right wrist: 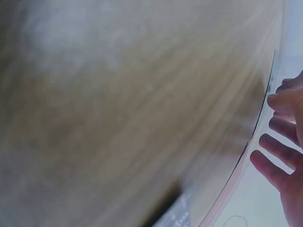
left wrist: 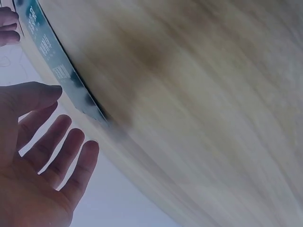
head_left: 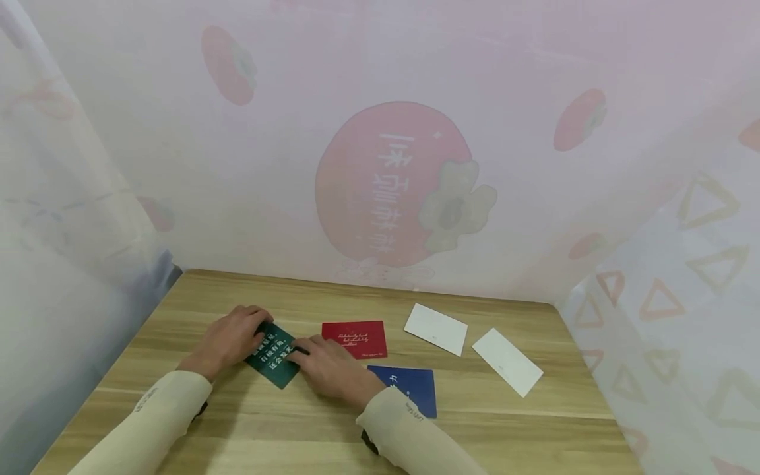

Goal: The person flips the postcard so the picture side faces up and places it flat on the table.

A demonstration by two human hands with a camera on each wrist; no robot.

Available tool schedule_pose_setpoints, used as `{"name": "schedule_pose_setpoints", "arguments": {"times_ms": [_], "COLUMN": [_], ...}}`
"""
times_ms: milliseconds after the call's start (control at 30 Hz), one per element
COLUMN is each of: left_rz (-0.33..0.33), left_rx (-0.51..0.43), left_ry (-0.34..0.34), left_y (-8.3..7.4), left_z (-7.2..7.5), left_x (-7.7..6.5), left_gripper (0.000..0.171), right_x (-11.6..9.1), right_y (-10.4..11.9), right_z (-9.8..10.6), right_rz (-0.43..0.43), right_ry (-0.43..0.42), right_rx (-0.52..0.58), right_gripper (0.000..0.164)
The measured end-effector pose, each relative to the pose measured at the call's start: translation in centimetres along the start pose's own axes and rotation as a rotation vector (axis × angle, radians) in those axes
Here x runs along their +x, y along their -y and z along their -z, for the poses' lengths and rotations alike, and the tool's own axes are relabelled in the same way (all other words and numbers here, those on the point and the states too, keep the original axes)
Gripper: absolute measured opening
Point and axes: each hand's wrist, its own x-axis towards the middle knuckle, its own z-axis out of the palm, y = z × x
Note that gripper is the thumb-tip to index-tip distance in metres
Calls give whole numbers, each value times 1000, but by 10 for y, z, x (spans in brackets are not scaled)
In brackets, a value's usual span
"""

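In the head view, a green card point(head_left: 274, 359) with white characters lies at a slant on the wooden table. My left hand point(head_left: 233, 335) is over its upper left side, while my right hand point(head_left: 329, 368) is at its right edge. The left wrist view has the left hand point(left wrist: 45, 165) with fingers apart and loosely straight beside the green card point(left wrist: 57, 61). Spread fingers of the right hand point(right wrist: 284, 137) appear near a card's thin edge in the right wrist view. Whether either hand touches the card, I cannot tell.
Right of the green card lie a red card point(head_left: 359, 338) and a blue card point(head_left: 418, 389), the blue one partly behind the right forearm. Two white cards point(head_left: 436, 328) are farther right. A printed cloth point(head_left: 279, 218) hangs behind the table point(head_left: 505, 435) and along its sides.
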Motion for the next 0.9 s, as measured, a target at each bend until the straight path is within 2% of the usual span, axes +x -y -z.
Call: {"name": "schedule_pose_setpoints", "arguments": {"times_ms": [500, 900], "left_rz": [-18, -34], "left_rx": [-30, -45], "left_ry": [-23, -6], "left_y": [-18, -31], "left_z": [-2, -2], "left_x": [7, 10], "left_gripper": [28, 29], "right_x": [-15, -28], "right_y": [-15, -25], "right_z": [1, 2], "right_rz": [-62, -76], "right_ry": [-27, -49], "right_rx": [44, 57], "right_gripper": [41, 41]}}
